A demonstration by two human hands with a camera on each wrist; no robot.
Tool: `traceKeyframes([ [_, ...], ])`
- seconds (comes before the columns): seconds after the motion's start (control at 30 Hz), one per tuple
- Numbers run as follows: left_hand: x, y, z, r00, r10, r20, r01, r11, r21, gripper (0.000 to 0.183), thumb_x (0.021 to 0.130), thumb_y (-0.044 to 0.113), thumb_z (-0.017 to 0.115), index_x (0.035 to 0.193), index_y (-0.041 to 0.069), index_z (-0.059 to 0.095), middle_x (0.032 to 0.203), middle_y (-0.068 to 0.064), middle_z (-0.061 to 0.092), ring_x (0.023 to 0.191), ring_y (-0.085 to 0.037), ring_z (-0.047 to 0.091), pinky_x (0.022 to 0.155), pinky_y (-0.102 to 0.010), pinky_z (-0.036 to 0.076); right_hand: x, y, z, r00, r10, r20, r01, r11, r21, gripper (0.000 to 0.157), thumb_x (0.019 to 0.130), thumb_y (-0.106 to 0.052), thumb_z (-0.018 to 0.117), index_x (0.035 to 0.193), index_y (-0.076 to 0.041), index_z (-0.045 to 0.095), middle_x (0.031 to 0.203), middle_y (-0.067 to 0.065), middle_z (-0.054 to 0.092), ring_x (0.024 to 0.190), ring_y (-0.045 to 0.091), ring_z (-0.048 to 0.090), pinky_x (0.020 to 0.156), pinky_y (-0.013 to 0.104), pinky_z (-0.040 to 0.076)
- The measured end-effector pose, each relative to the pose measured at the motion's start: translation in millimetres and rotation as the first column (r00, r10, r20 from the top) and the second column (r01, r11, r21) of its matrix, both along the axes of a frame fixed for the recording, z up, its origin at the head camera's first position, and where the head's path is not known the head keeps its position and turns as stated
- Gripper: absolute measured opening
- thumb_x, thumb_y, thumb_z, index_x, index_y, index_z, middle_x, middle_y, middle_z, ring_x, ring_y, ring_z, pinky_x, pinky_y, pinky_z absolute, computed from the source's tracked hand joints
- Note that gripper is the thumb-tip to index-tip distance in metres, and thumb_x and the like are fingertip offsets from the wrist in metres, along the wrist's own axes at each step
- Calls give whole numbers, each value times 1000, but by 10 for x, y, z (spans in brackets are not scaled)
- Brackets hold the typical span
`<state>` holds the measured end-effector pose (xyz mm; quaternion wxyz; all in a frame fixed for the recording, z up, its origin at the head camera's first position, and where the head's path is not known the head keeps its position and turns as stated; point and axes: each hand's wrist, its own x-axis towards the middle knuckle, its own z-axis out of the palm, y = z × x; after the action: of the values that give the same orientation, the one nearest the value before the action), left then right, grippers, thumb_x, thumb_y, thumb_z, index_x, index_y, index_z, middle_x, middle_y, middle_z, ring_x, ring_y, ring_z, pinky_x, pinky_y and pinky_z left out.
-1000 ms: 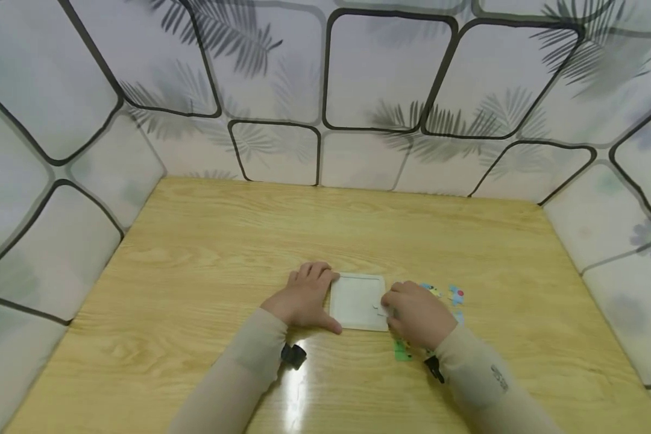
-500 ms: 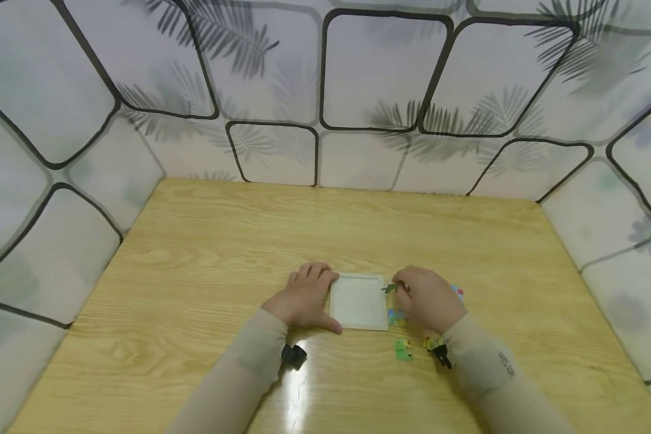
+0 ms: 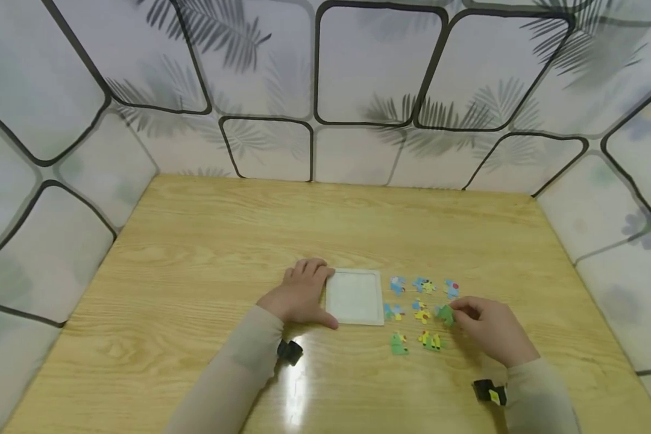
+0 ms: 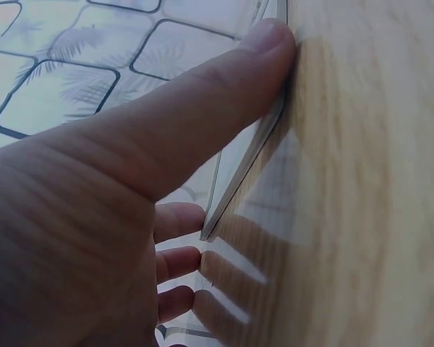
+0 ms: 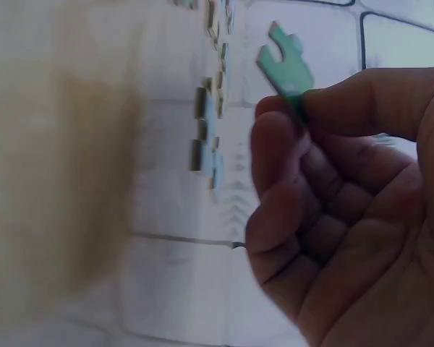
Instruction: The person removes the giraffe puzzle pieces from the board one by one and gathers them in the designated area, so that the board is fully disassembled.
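A white square puzzle tray [image 3: 354, 298] lies flat on the table, its inside bare. My left hand [image 3: 298, 295] rests along its left side, fingers at the far corner and thumb at the near one. In the left wrist view, the thumb [image 4: 224, 83] lies fairly straight against the tray's edge. Right of the tray, my right hand [image 3: 493, 328] pinches a green jigsaw puzzle piece [image 5: 293, 72] between thumb and curled fingers. That piece is close over the table, at the right side of the other puzzle pieces [image 3: 422, 313].
Several loose blue, yellow and green pieces lie in rough rows just right of the tray, including a green one [image 3: 399, 343] in front. The wooden table [image 3: 239, 229] meets patterned cloth walls [image 3: 369, 72] at the back and sides.
My right hand has moved from the tray's right edge rightward past the pieces, carrying the green jigsaw puzzle piece and uncovering the rows. The left hand has stayed at the tray.
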<state>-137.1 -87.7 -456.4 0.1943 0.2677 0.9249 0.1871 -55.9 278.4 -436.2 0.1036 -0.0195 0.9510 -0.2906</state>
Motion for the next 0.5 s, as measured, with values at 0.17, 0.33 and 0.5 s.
traceKeyframes([
  [0.17,20,-25,12,1000,8,12,-9,1000,16,109,71,62,84,153,9,37,156,-12,29,144,-37,22,114,-55,22,115,70,-62,994,-49,96,44,998,52,20,97,-16,63,109,-5,75,105,11,74,95,27,67,78,47,55],
  [0.33,34,-28,18,1000,4,17,-4,1000,9,108,71,62,84,153,9,37,156,-12,29,143,-36,22,114,-54,23,138,70,-104,992,-56,114,41,991,129,13,93,-12,63,96,-4,73,94,7,72,86,24,65,77,48,54],
  [0.5,39,-12,6,1000,-3,16,3,1000,-1,107,72,63,83,153,10,37,156,-11,29,144,-35,23,114,-53,24,134,33,-105,989,-43,143,20,987,161,8,91,-11,62,91,-7,69,83,1,66,75,17,58,67,38,50],
])
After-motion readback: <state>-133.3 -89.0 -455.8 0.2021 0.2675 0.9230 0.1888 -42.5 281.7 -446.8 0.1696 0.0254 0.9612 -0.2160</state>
